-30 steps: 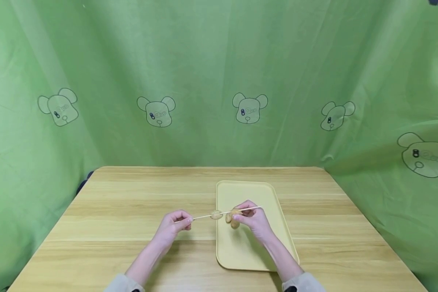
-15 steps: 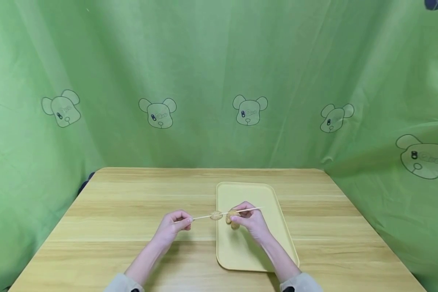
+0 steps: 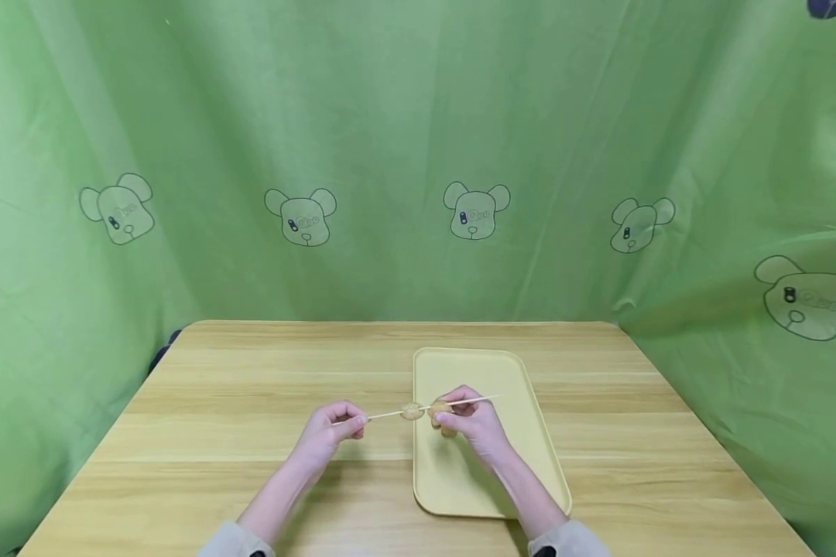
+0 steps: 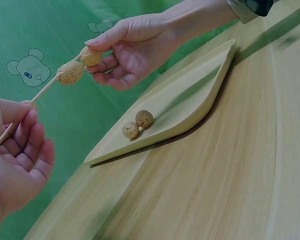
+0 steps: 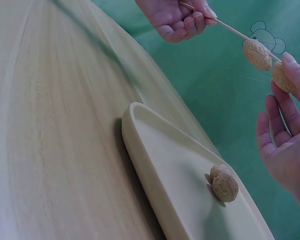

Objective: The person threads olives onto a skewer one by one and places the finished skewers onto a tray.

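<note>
My left hand [image 3: 334,435] pinches a thin wooden skewer [image 4: 46,91] near one end, between thumb and forefinger. Threaded on the skewer is one wrinkled tan food ball [image 5: 257,54], a short way from those fingertips. My right hand [image 3: 481,426] pinches a second wrinkled ball [image 4: 91,56] between thumb and fingers; the skewer runs through or along it, and its free end sticks out past the hand in the head view. Both hands are held up off the table, the right one above a pale yellow tray [image 3: 484,480]. Two more balls [image 4: 138,125] lie on that tray.
The tray lies on a wood-grain table [image 3: 251,371], right of its middle. Behind and at the sides hangs a green curtain [image 3: 390,116] printed with bear heads.
My right hand and the ball it pinches have slid a little left along the skewer, closer to the first ball. The left hand stays in place.
</note>
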Demonstrator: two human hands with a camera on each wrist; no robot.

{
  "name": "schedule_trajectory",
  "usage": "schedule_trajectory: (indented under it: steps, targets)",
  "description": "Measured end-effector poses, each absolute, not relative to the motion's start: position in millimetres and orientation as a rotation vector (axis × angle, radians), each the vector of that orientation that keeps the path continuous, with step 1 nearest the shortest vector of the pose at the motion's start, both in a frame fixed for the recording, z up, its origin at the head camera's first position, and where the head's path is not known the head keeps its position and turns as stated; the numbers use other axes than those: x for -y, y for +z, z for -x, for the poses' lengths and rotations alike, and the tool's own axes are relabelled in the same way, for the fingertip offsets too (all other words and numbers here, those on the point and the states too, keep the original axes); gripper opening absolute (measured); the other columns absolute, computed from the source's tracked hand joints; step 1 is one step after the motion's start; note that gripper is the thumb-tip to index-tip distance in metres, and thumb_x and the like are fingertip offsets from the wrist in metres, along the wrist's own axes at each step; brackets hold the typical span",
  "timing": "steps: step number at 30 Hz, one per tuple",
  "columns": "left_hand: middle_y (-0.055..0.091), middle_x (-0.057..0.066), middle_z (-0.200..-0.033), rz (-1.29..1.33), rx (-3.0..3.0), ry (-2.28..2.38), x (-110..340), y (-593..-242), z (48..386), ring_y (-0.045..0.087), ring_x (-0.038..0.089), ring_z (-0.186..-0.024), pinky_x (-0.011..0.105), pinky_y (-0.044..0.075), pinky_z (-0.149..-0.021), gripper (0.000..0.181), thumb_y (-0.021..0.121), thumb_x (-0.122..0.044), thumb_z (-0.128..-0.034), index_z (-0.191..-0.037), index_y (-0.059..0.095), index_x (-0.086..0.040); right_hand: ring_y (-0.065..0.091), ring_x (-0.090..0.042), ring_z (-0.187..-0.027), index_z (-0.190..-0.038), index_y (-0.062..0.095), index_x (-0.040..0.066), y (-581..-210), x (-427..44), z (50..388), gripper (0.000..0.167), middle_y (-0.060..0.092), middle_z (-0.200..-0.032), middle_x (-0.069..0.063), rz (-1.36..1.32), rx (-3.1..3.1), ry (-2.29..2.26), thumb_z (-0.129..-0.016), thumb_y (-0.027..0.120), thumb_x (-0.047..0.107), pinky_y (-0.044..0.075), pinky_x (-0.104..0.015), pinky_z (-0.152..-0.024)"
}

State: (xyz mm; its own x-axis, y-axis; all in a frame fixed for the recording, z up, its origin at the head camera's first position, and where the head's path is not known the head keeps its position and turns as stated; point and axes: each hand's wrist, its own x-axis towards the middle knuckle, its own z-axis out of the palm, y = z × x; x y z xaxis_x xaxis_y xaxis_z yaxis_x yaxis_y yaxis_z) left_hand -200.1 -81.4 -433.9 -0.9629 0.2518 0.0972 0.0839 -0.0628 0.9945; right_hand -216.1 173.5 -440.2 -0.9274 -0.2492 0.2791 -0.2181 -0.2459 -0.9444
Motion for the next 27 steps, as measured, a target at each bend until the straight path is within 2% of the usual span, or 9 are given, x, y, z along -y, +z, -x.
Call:
schedule_trajectory:
  steps: [3, 8, 11, 16, 18, 27]
  targets:
    - [0.054, 0.002, -0.072, -0.372, -2.080, 2.163, 80.6, -434.9, 201.1, 0.053, 0.013, -0.070, 0.028, 0.048, -0.075, 0.005, 0.059, -0.001, -0.0854, -0.082, 0.061, 0.001, 0.062, -0.012, -0.070, -0.094, 0.049, -0.020, -440.9, -172.5, 215.7, 0.028, 0.066, -0.080, 0.001, 0.574, -1.951, -2.373, -0.074, 0.066, -0.011, 0.048, -0.019, -0.059]
    - [0.055, 0.001, -0.070, -0.367, -2.104, 2.129, 78.5, -437.6, 201.7, 0.053, 0.011, -0.069, 0.027, 0.049, -0.074, 0.011, 0.059, 0.001, -0.0843, -0.083, 0.058, 0.011, 0.061, -0.009, -0.070, -0.096, 0.045, -0.024, -442.5, -173.2, 214.7, 0.035, 0.066, -0.081, 0.001, 0.550, -2.012, -2.334, -0.074, 0.068, -0.009, 0.048, -0.019, -0.060]
    - [0.055, 0.000, -0.070, -0.361, -2.108, 2.126, 77.3, -437.9, 201.0, 0.054, 0.011, -0.069, 0.027, 0.049, -0.073, 0.017, 0.060, 0.000, -0.0846, -0.088, 0.056, 0.016, 0.062, -0.010, -0.071, -0.094, 0.050, -0.019, -443.7, -174.5, 215.9, 0.032, 0.066, -0.081, 0.000, 0.570, -2.011, -2.330, -0.074, 0.071, -0.004, 0.049, -0.021, -0.061]
    - [0.059, 0.001, -0.072, -0.355, -2.129, 2.103, 76.4, -438.9, 201.6, 0.056, 0.011, -0.070, 0.027, 0.049, -0.074, 0.023, 0.061, -0.003, -0.0851, -0.095, 0.057, 0.018, 0.063, -0.011, -0.071, -0.089, 0.063, 0.006, -446.0, -178.0, 217.4, 0.018, 0.067, -0.081, 0.001, 0.609, -2.008, -2.326, -0.074, 0.073, 0.003, 0.051, -0.022, -0.061]
    - [0.061, 0.002, -0.074, -0.348, -2.139, 2.096, 76.5, -439.7, 202.8, 0.056, 0.012, -0.071, 0.028, 0.049, -0.074, 0.024, 0.062, -0.005, -0.0853, -0.096, 0.058, 0.017, 0.064, -0.012, -0.071, -0.088, 0.063, 0.010, -445.8, -178.5, 217.1, 0.018, 0.067, -0.081, 0.001, 0.595, -2.009, -2.321, -0.075, 0.073, 0.004, 0.051, -0.023, -0.062]
    - [0.064, 0.008, -0.084, -0.320, -2.196, 2.068, 76.6, -442.4, 208.2, 0.057, 0.014, -0.074, 0.029, 0.050, -0.074, 0.023, 0.064, -0.010, -0.0851, -0.098, 0.064, 0.010, 0.064, -0.015, -0.070, -0.092, 0.058, -0.001, -442.9, -179.1, 215.8, 0.017, 0.066, -0.080, -0.002, 0.499, -1.989, -2.332, -0.078, 0.066, -0.004, 0.051, -0.026, -0.064]
